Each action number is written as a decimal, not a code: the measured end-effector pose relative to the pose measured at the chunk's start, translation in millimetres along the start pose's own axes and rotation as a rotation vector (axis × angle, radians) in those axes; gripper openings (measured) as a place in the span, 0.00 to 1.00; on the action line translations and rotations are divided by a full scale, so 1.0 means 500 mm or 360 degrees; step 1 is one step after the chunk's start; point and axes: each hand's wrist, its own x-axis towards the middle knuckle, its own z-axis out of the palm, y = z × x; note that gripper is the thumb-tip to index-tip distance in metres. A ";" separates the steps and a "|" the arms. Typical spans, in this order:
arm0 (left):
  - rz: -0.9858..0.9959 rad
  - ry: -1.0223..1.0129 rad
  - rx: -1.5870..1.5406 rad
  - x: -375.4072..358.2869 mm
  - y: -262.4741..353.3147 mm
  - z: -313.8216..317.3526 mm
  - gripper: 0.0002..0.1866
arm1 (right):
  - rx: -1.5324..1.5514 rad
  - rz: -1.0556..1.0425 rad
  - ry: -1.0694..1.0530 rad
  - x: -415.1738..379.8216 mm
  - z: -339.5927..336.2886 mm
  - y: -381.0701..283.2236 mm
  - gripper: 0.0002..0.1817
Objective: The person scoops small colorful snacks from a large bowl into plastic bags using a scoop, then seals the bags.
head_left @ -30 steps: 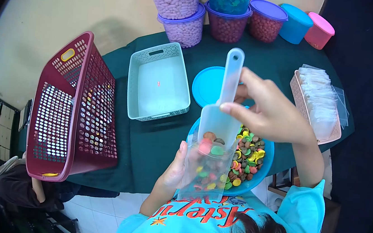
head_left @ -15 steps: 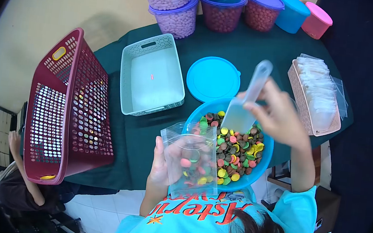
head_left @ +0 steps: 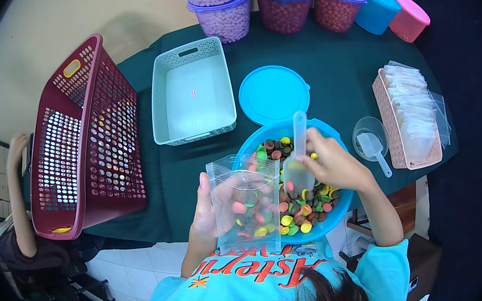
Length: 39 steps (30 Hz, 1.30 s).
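My left hand (head_left: 206,212) holds a see-through zip pouch (head_left: 247,201) upright over the near left side of a blue tub (head_left: 336,222). Some colored candies show through the pouch's plastic, though those in the tub behind overlap it. My right hand (head_left: 334,161) is closed on the handle of a translucent scoop (head_left: 299,134). Its blade dips down among the brown, yellow, green and pink button-shaped candies (head_left: 308,209) in the tub. The fingertips of my right hand wrap the handle just above the blade.
A blue lid (head_left: 274,95) and a pale green basket (head_left: 194,107) lie beyond the tub. At left stands a maroon basket (head_left: 116,167), with another person's arm (head_left: 22,210) behind it. A pink basket of pouches (head_left: 409,118) and a second scoop (head_left: 373,148) in a bowl sit right. Lidded tubs (head_left: 282,14) line the back.
My right hand has lowered the scoop from above the tub down into the candies. The bowl with the second scoop has come into sight. My left hand keeps the pouch in nearly the same place.
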 end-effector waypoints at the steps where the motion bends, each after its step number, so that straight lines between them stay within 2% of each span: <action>1: 0.0001 0.0003 -0.0002 -0.001 -0.001 -0.001 0.51 | 0.0000 0.0000 -0.0003 0.000 0.006 0.006 0.12; 4: 0.0020 0.0013 -0.0044 -0.002 -0.004 -0.002 0.51 | 0.0051 -0.0058 -0.0058 -0.002 0.016 0.022 0.12; 9: 0.0016 -0.0028 -0.0149 -0.001 -0.007 -0.003 0.51 | 0.0117 0.0137 -0.0098 -0.008 0.003 0.012 0.14; 16: 0.0004 -0.0027 -0.0120 0.002 -0.009 -0.001 0.51 | 0.0207 0.0137 -0.0253 -0.023 0.017 0.031 0.14; 19: 0.0004 -0.0039 -0.0134 0.001 -0.010 -0.004 0.51 | 0.0307 0.0273 -0.0280 -0.022 0.008 0.030 0.16; 21: -0.0035 -0.0110 -0.0264 0.002 -0.010 -0.005 0.51 | 0.0580 0.0261 -0.0248 -0.019 0.007 0.037 0.16; 22: -0.0003 -0.0083 -0.0261 0.001 -0.008 -0.002 0.51 | 0.0573 0.0236 -0.0280 -0.015 0.004 0.034 0.16; 24: -0.0037 -0.0032 -0.0173 0.004 -0.004 0.010 0.50 | 0.0999 0.0407 -0.0208 -0.012 -0.006 0.023 0.19; 25: -0.0015 -0.0049 -0.0128 0.004 -0.001 0.013 0.49 | 0.1061 0.0373 -0.0195 -0.010 -0.009 0.023 0.17; 28: -0.0027 0.0011 0.0000 -0.001 0.003 0.016 0.51 | 0.1016 0.0249 -0.0123 0.000 -0.035 0.004 0.16; 29: -0.0017 0.0007 -0.0023 -0.002 -0.001 0.014 0.51 | 0.0822 0.0354 -0.0096 0.005 -0.055 -0.008 0.15; 30: -0.0010 0.0011 -0.0031 -0.004 -0.001 0.015 0.51 | 0.0911 0.0187 -0.0006 0.011 -0.061 -0.021 0.15; 32: 0.0018 0.0010 0.0037 -0.006 0.000 0.020 0.52 | 0.0916 0.0134 0.0052 0.027 -0.085 -0.040 0.15; 39: 0.0066 -0.0095 0.0001 -0.012 -0.010 0.026 0.49 | 0.0577 0.0082 0.0169 0.088 -0.130 -0.123 0.21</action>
